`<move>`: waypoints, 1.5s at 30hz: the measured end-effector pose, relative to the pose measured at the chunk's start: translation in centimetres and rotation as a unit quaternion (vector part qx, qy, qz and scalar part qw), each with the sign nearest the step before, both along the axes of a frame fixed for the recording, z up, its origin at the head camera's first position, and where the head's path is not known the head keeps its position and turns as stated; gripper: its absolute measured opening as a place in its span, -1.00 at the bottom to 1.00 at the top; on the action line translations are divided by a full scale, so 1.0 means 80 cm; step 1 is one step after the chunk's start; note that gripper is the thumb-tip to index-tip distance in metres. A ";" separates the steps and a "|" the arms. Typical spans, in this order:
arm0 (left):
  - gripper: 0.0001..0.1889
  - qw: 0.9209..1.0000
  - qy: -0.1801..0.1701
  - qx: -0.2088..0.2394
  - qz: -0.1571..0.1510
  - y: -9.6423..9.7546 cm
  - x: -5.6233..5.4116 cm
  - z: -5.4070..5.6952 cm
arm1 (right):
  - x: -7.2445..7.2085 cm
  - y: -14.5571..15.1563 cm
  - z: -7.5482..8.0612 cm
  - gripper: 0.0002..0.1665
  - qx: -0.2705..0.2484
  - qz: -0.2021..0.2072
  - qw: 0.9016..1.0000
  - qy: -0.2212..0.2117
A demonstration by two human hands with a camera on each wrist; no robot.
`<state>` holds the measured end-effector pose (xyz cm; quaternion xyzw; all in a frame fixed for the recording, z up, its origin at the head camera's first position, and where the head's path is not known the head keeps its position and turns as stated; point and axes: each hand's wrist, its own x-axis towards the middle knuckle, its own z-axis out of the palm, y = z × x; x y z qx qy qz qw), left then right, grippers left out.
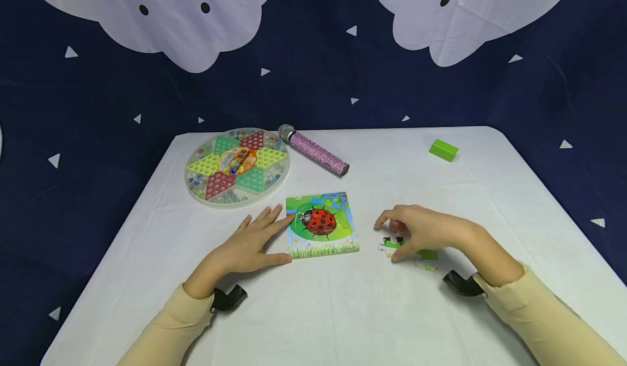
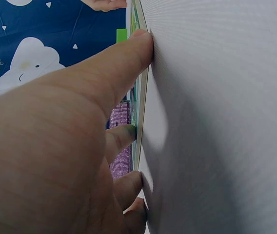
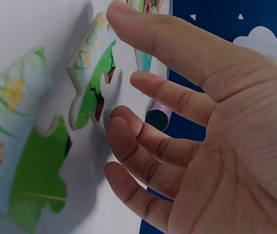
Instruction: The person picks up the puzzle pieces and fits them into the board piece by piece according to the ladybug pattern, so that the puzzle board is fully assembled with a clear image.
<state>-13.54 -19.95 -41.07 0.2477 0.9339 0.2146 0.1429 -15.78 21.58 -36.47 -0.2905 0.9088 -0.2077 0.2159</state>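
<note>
A square ladybug puzzle [image 1: 319,223] lies flat on the white table. Spread at its left side, my left hand [image 1: 256,243] has the index fingertip over the puzzle's edge and the thumb tip by its lower left corner. Seen edge-on in the left wrist view, the puzzle board [image 2: 142,92] lies against the thumb and fingertips. Two loose puzzle pieces lie to the right, one nearer piece [image 3: 36,161] and one farther piece [image 3: 90,73]. Above them arches my right hand [image 1: 426,228], thumb tip right at the farther piece, other fingers loosely bent and apart from it.
A round Chinese checkers board [image 1: 196,165] with marbles under its clear cover sits at the back left. Next to it lies a glittery pink microphone [image 1: 318,152]. Toward the back right is a green block [image 1: 443,150]. A dark blue cloud-printed cloth [image 1: 313,50] hangs behind the table.
</note>
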 end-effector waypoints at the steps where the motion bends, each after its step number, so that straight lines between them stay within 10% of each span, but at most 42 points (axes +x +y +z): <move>1: -0.05 1.000 -0.001 0.000 0.000 0.000 0.000 0.000 | 0.000 0.000 -0.001 -0.25 -0.001 0.003 1.000 0.002; 45: -0.05 1.000 0.001 0.000 -0.003 -0.002 -0.003 -0.001 | -0.001 0.009 -0.013 -0.50 -0.028 0.025 0.999 -0.001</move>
